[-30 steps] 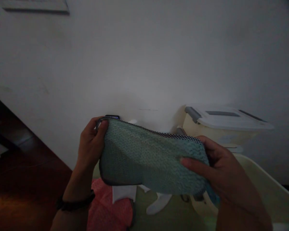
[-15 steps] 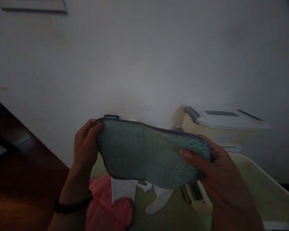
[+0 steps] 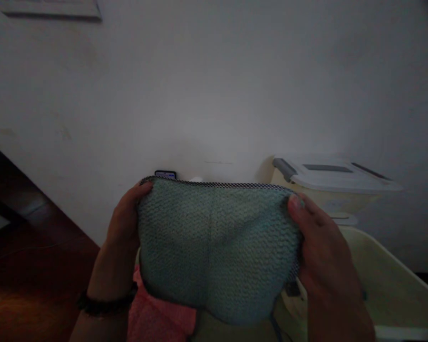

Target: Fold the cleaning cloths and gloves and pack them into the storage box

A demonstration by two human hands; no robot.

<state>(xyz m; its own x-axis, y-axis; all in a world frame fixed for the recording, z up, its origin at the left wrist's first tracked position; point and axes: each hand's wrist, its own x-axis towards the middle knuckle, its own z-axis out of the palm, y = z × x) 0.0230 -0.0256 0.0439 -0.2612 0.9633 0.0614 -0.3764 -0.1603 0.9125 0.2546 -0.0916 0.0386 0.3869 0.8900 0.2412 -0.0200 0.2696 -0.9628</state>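
Note:
A green textured cloth (image 3: 214,237) with black-and-white checked edging is stretched upright in front of me, a crease down its middle. Its upper left corner is pinched by my left hand (image 3: 126,213), which has a dark bracelet at the wrist. My right hand (image 3: 321,237) grips the upper right corner, thumb on the near face and fingers behind. Below the cloth, partly covered by it, lies a pink-red cloth (image 3: 160,318).
A cream box with a white lid (image 3: 335,173) stands at the right against the wall (image 3: 214,85). In front of it is a pale green tub (image 3: 395,275). A phone (image 3: 165,175) peeks out behind the green cloth. Dark reddish flooring (image 3: 39,285) shows at the left.
The green cloth has been spread taller and its lower edge now hangs further down, covering the white pieces below. My right hand has shifted its grip to the upper corner.

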